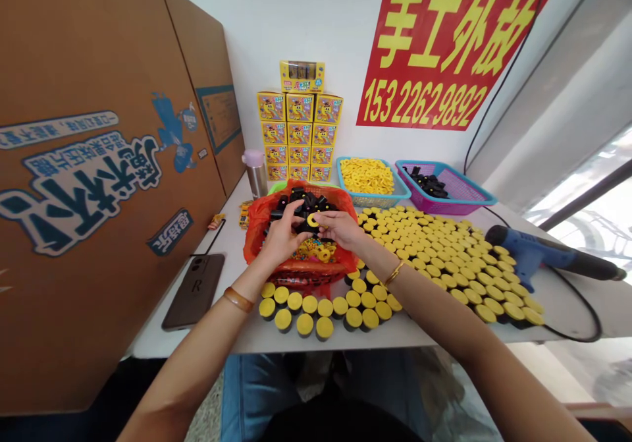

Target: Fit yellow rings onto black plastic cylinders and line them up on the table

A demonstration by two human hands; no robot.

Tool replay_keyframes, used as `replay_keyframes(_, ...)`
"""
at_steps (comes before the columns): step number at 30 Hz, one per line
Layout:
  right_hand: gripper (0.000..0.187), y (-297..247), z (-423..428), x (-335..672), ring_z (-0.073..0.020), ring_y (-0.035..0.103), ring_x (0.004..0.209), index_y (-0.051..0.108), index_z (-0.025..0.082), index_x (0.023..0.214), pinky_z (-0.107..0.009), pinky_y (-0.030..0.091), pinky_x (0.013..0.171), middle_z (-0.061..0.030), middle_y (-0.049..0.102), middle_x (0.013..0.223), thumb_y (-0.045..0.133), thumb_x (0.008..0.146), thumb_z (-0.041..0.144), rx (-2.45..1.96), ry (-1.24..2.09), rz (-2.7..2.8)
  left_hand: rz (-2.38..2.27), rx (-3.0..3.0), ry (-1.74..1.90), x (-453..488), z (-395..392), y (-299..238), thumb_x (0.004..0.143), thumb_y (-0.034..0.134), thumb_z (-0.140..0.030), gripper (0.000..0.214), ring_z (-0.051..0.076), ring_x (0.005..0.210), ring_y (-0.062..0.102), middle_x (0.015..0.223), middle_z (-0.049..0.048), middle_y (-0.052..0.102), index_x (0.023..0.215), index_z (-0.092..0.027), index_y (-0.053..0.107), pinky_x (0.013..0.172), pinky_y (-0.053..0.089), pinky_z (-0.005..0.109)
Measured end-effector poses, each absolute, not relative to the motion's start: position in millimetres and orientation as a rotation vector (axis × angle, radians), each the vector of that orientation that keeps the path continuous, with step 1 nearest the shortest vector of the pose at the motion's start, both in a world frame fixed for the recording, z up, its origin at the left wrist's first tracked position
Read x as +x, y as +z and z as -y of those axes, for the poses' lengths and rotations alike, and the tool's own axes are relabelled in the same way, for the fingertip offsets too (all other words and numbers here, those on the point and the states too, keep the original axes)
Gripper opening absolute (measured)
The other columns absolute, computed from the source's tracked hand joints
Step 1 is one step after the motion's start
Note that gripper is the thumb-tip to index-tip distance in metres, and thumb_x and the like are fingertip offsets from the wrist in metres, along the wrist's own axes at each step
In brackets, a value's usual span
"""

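Observation:
Over a basket lined with red plastic (261,248), my two hands meet. My right hand (340,230) pinches a small yellow ring-shaped piece (311,220) between thumb and fingers. Just left of it, my left hand (286,231) curls around a small black cup, mostly hidden by the fingers. Black cups (309,199) are heaped in the back of the basket, with small colourful pieces (316,251) in its front part. Black cups with yellow lids (324,328) stand in rows before the basket, and a large group of them (424,244) spreads to the right.
Behind stand a blue basket of yellow pieces (368,177), a purple basket with black parts (464,192), stacked yellow boxes (299,129) and a tumbler (255,175). A phone (195,292) lies left beside a big carton (99,165). A corded blue heat gun (548,254) lies right.

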State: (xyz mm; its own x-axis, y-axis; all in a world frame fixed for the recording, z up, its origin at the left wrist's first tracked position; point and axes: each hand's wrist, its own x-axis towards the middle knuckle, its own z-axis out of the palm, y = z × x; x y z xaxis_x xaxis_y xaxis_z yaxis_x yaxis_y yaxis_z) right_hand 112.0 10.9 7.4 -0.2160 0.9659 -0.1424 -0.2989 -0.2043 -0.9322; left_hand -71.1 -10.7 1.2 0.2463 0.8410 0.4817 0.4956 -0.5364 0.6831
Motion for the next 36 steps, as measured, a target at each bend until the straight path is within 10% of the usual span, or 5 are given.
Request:
replay_keyframes(8,0.030,6,-8,109,-0.0065,0.053,0.047,0.074,0.014,0.075,-0.020,0.048,0.047,0.0015,0.064,0.058,0.089,0.056,0.030,-0.946,1.584,1.109,-1.100,2.254,1.243,-71,13,2,0.080,0.070,-0.023,0.047,0.016,0.085,0.069,0.097,0.0020,0.074,0.125,-0.023,0.060,0.081,0.052,0.028)
replay_keyframes(19,0.036,15,17,91,-0.0142,0.062,0.058,0.065,0.016,0.078,-0.029,0.056,0.057,-0.0018,0.065,0.064,0.076,0.075,0.050,-0.888,1.779,1.067,-1.352,2.189,1.643,-50,30,2,0.081,0.068,-0.026,0.010,0.018,0.080,0.063,0.085,0.0039,0.069,0.088,-0.020,0.064,0.078,0.050,0.030)
replay_keyframes(26,0.019,22,22,100,-0.0080,0.045,0.042,0.056,0.017,0.073,-0.020,0.041,0.040,0.0060,0.050,0.050,0.067,0.072,0.032,-0.841,1.884,1.131,-1.000,2.003,1.374,-55,34,24,0.072,0.079,-0.033,0.032,0.016,0.074,0.062,0.086,0.0039,0.069,0.098,-0.017,0.068,0.070,0.051,0.029)
replay_keyframes(36,0.037,33,35,97,-0.0067,0.034,0.038,0.051,0.020,0.072,-0.020,0.040,0.037,0.0078,0.046,0.048,0.068,0.072,0.052,-0.740,1.861,1.218,-1.079,2.007,1.622,-46,51,26,0.080,0.071,-0.030,0.019,0.016,0.077,0.058,0.084,0.0032,0.065,0.096,-0.019,0.071,0.071,0.048,0.029)
